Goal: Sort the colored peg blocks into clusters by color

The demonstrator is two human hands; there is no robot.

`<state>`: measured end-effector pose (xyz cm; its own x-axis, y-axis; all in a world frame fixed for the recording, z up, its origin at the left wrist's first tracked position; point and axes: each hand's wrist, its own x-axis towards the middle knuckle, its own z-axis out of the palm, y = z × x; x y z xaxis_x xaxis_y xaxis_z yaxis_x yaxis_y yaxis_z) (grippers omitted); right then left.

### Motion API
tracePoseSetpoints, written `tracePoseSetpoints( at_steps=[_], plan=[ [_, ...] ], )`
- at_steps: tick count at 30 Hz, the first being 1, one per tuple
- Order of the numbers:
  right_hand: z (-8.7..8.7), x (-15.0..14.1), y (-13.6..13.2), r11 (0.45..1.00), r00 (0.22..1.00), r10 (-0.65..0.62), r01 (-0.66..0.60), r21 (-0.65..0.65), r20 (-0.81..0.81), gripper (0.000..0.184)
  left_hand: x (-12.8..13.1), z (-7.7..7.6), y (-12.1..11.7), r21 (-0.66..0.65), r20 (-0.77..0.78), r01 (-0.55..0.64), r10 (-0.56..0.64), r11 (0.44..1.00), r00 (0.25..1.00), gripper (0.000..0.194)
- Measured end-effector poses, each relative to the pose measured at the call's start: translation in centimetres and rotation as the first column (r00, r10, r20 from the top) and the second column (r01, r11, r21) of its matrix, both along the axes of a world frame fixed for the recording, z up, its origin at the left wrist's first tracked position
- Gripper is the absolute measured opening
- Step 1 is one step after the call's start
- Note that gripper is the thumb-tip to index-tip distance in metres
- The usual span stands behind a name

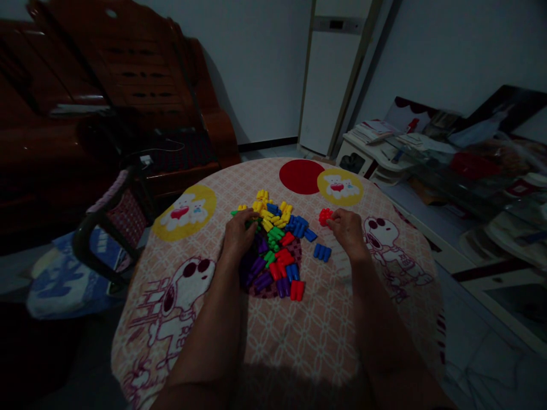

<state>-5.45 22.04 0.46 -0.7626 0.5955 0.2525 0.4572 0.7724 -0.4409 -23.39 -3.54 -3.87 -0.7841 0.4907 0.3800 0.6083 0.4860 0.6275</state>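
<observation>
A loose pile of plastic building blocks, mostly short rows of joined rounded tubes, lies mid-table in yellow, blue, green, red and purple. My left hand (240, 230) rests at the pile's left side, fingers curled around a green block (258, 223) that is partly hidden by them. To the right of the pile, my right hand (347, 229) pinches a red block (325, 216) between thumb and fingertips. Nearest to that hand are a lone blue block (322, 252) and the blue blocks (299, 225). Yellow blocks (273, 214) lie at the back, purple ones (256, 270) at the front left.
The round table wears a patterned cloth (294, 341) with cartoon prints. A chair (113, 228) stands at the left, a wooden sofa (141, 85) behind it. At the right, a low cabinet (453, 245) carries papers and clutter. A tall white unit (331, 85) stands at the back.
</observation>
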Motion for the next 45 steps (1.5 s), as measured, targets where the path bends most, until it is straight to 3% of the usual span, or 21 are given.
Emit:
tracePoseSetpoints(
  at_steps=[6,14,20,22,25,28,30,33,37,45],
  plan=[
    [0.1,-0.1,0.0,1.000,1.000,-0.010,0.010,-0.018,-0.015,0.017,0.2,0.2,0.0,0.003,0.005,-0.004,0.003,1.000,1.000,0.031],
    [-1.5,-0.5,-0.1,0.999,0.999,-0.038,0.037,0.025,0.025,0.018,0.2,0.2,0.1,0.008,0.002,0.002,-0.002,1.000,1.000,0.031],
    [0.2,-0.1,-1.2,0.994,0.993,-0.084,0.078,0.074,0.081,0.023,0.2,0.2,0.1,0.005,-0.001,-0.005,0.005,1.000,1.000,0.031],
    [1.3,-0.2,-2.1,0.999,0.998,-0.027,0.024,0.040,0.053,0.022,0.2,0.2,0.1,0.004,0.000,-0.002,0.002,1.000,1.000,0.031],
    [2.3,-0.6,-4.4,0.980,0.975,0.198,-0.192,-0.058,0.103,0.019,0.3,0.3,0.1,0.000,0.002,-0.007,0.007,1.000,1.000,0.031],
    [2.2,-1.0,-7.7,0.883,0.842,0.469,-0.446,-0.145,0.268,0.019,0.3,0.4,0.1,-0.001,0.002,-0.006,0.006,1.000,1.000,0.031],
    [1.8,-1.1,-9.6,0.823,0.743,0.562,-0.547,-0.154,0.362,0.028,0.3,0.5,0.1,0.001,0.000,-0.004,0.004,1.000,1.000,0.030],
    [1.5,-1.0,-11.1,0.788,0.686,0.589,-0.605,-0.113,0.427,0.035,0.3,0.5,0.1,0.001,-0.002,-0.003,0.003,1.000,1.000,0.031],
    [2.1,-0.7,-11.0,0.776,0.658,0.596,-0.620,-0.118,0.461,0.024,0.3,0.3,0.2,-0.001,0.003,-0.010,0.010,1.000,1.000,0.031],
    [3.3,-0.8,-9.4,0.835,0.724,0.517,-0.545,-0.081,0.457,0.024,0.2,0.1,0.1,0.004,0.005,-0.010,0.010,1.000,1.000,0.031]
  ],
)
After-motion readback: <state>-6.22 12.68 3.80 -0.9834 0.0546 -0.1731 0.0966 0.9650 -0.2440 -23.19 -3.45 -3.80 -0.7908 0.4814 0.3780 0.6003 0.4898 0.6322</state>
